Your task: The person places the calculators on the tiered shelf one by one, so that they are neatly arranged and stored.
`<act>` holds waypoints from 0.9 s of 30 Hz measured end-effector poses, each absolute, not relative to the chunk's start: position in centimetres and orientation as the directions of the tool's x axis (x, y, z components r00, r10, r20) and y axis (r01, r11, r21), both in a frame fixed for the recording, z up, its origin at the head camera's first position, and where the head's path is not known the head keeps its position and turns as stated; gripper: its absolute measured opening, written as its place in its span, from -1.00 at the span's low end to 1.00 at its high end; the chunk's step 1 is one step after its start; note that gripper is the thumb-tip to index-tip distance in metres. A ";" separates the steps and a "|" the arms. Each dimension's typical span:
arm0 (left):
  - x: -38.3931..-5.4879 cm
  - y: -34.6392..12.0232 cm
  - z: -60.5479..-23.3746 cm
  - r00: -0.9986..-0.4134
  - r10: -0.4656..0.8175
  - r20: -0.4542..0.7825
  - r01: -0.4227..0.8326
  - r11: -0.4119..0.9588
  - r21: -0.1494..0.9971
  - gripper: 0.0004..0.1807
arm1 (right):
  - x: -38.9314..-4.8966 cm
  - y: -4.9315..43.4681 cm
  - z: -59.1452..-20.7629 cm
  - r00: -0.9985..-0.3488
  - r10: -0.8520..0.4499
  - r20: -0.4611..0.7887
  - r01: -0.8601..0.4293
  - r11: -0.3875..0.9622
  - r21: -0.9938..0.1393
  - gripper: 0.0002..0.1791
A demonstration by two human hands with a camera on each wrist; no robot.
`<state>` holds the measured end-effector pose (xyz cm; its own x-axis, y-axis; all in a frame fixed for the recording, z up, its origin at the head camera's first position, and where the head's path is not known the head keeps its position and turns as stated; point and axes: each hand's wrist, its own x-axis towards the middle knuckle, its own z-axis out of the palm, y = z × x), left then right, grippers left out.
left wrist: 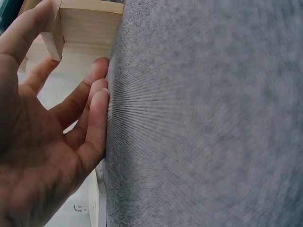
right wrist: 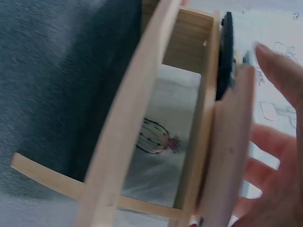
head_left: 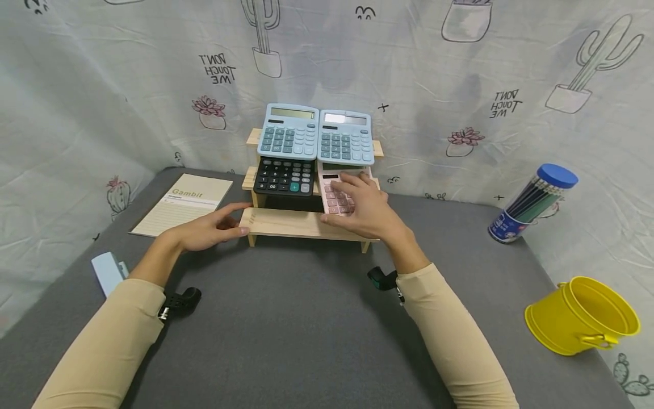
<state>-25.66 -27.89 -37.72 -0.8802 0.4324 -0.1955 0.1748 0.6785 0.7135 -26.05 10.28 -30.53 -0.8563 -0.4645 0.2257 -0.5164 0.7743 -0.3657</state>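
A three-tier wooden shelf (head_left: 296, 222) stands at the back of the table. My left hand (head_left: 209, 230) holds the left end of its lowest board between thumb and index finger; in the left wrist view the other fingers (left wrist: 98, 113) touch the tabletop. On the middle tier, a pink calculator (head_left: 337, 201) leans at the right beside a black calculator (head_left: 283, 177). My right hand (head_left: 365, 207) rests over the pink calculator's face, hiding part of its keys, with the thumb near its lower left corner. Two light blue calculators (head_left: 288, 133) lean side by side on the top tier.
A notepad (head_left: 181, 204) lies left of the shelf, and a light blue stapler-like object (head_left: 108, 272) is partly behind my left arm. On the right are a pencil tub with a blue lid (head_left: 531, 201) and a yellow bucket (head_left: 572, 318). A printed cloth hangs behind.
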 end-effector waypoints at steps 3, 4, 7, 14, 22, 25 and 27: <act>-25.7 -28.0 -37.8 -0.880 0.432 -0.199 0.171 0.678 0.715 -0.16 | -26.2 10.5 -30.0 -0.846 -0.506 0.167 -0.530 0.772 -0.349 -0.07; -25.7 -28.0 -37.8 -0.880 0.432 -0.199 0.171 0.677 0.716 -0.16 | -26.3 10.5 -29.9 -0.841 -0.517 0.162 -0.539 0.769 -0.344 -0.07; -25.7 -28.1 -37.9 -0.879 0.434 -0.197 0.171 0.674 0.718 -0.16 | -26.5 10.6 -30.0 -0.828 -0.529 0.187 -0.560 0.755 -0.341 -0.09; -25.7 -27.9 -37.9 -0.880 0.435 -0.190 0.166 0.657 0.735 -0.15 | -27.3 10.4 -31.3 -0.803 -0.481 0.351 -0.591 0.721 -0.363 -0.21; -25.7 -28.0 -38.0 -0.877 0.446 -0.180 0.177 0.649 0.740 -0.16 | -28.5 10.2 -32.0 -0.774 -0.477 0.417 -0.621 0.699 -0.354 -0.26; -25.7 -28.0 -38.0 -0.875 0.448 -0.181 0.177 0.646 0.742 -0.17 | -28.8 10.2 -32.1 -0.778 -0.479 0.406 -0.618 0.698 -0.361 -0.28; -25.7 -28.0 -37.9 -0.874 0.449 -0.183 0.178 0.648 0.740 -0.16 | -28.9 10.2 -32.2 -0.781 -0.479 0.399 -0.615 0.698 -0.366 -0.30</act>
